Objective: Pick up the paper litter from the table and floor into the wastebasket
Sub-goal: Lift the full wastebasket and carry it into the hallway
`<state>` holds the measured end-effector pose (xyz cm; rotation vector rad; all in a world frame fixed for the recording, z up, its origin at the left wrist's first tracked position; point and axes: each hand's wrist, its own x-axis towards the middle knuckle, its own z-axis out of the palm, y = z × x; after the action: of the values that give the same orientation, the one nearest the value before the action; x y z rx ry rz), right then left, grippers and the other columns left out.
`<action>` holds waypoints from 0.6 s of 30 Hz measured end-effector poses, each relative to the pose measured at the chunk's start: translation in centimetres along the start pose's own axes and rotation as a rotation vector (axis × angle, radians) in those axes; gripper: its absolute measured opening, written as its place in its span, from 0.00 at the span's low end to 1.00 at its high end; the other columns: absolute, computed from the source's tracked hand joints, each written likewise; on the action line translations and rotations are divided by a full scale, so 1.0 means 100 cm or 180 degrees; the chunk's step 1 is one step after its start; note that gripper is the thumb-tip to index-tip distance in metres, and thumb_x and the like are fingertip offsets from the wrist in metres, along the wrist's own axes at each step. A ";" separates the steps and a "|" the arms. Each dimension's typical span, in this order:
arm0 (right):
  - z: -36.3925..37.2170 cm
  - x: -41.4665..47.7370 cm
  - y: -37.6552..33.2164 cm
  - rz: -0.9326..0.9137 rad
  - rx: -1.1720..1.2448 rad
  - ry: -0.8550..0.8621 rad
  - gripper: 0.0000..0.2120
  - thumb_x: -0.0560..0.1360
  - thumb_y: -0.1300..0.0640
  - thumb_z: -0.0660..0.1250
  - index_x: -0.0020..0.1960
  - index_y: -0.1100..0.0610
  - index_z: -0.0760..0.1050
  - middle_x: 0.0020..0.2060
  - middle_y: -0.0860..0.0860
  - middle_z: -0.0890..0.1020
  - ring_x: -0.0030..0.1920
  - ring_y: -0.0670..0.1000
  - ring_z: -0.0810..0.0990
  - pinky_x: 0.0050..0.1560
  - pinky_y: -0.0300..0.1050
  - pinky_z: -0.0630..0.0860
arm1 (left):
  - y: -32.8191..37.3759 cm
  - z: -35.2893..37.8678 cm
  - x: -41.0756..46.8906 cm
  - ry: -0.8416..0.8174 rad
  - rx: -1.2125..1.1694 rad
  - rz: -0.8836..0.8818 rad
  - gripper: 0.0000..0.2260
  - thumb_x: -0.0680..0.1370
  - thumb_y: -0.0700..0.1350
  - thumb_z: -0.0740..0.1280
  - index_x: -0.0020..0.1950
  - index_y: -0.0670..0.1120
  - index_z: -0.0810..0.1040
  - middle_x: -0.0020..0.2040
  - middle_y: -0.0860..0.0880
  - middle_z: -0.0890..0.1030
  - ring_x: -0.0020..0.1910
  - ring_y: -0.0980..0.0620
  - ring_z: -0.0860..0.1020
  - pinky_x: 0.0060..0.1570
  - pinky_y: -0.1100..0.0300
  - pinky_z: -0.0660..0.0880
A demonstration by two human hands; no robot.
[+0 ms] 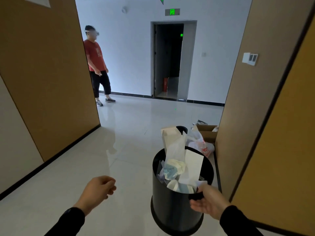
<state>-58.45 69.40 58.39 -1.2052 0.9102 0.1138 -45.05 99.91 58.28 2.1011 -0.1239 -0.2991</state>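
The black wastebasket (177, 206) hangs low in front of the person, off the floor and tilted a little, stuffed above its rim with paper litter (179, 169): crumpled sheets, a folded white sheet and a tall pale bag poking out the top. The right hand (209, 201) carries it by the near rim, fingers hooked over the edge and thumb outside, a grip pinching the rim so the load can travel without spilling. The left hand (98, 189) floats free beside it, fingers loosely curled on nothing, probably kept ready to steady the bin or take more scraps. Just beyond the bin, against the right-hand wall, sit an open cardboard box (207, 132) and a white plastic bag (202, 147) on the tiled floor (129, 130), which looks like a spot for rubbish. Farther off, another person (98, 65) stands in the hallway near a dark doorway (168, 60). No tabletop shows here.
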 end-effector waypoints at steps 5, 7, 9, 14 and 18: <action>0.041 0.084 -0.058 -0.0053 0.0135 0.0112 0.20 0.76 0.67 0.53 0.68 0.62 0.66 0.41 0.63 0.76 0.21 0.54 0.79 0.22 0.45 0.80 | 0.006 -0.012 0.120 0.0085 -0.0105 0.0087 0.07 0.77 0.39 0.62 0.46 0.45 0.79 0.41 0.45 0.84 0.39 0.48 0.80 0.36 0.59 0.75; 0.060 0.122 -0.085 -0.0042 0.0313 0.0139 0.21 0.76 0.67 0.53 0.68 0.59 0.66 0.47 0.63 0.75 0.27 0.56 0.78 0.25 0.47 0.80 | 0.007 -0.017 0.171 0.0082 -0.0181 0.0102 0.07 0.77 0.39 0.62 0.46 0.44 0.79 0.41 0.44 0.84 0.38 0.48 0.80 0.37 0.59 0.75; 0.087 0.161 -0.113 -0.0011 0.0453 0.0203 0.20 0.76 0.67 0.52 0.66 0.59 0.67 0.43 0.63 0.75 0.28 0.57 0.77 0.24 0.47 0.80 | 0.011 -0.024 0.228 0.0024 -0.0194 0.0051 0.07 0.77 0.39 0.62 0.46 0.43 0.79 0.41 0.44 0.83 0.38 0.48 0.80 0.37 0.59 0.75; 0.137 0.248 -0.187 0.0127 0.0813 0.0390 0.10 0.77 0.66 0.52 0.55 0.61 0.67 0.35 0.61 0.74 0.31 0.57 0.73 0.17 0.48 0.77 | 0.042 -0.039 0.370 -0.0205 -0.0151 0.0055 0.07 0.77 0.38 0.62 0.46 0.43 0.79 0.40 0.44 0.84 0.36 0.49 0.79 0.35 0.60 0.74; 0.152 0.304 -0.241 0.0149 0.1052 0.0509 0.09 0.76 0.67 0.52 0.47 0.60 0.70 0.35 0.61 0.76 0.31 0.57 0.74 0.18 0.46 0.77 | 0.075 -0.028 0.471 -0.0397 -0.0065 0.0148 0.07 0.77 0.39 0.62 0.45 0.45 0.80 0.39 0.46 0.84 0.37 0.49 0.81 0.35 0.61 0.75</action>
<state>-17.63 61.10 57.46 -0.8944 1.0514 -0.0948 1.33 88.56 58.38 2.0560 -0.2421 -0.4017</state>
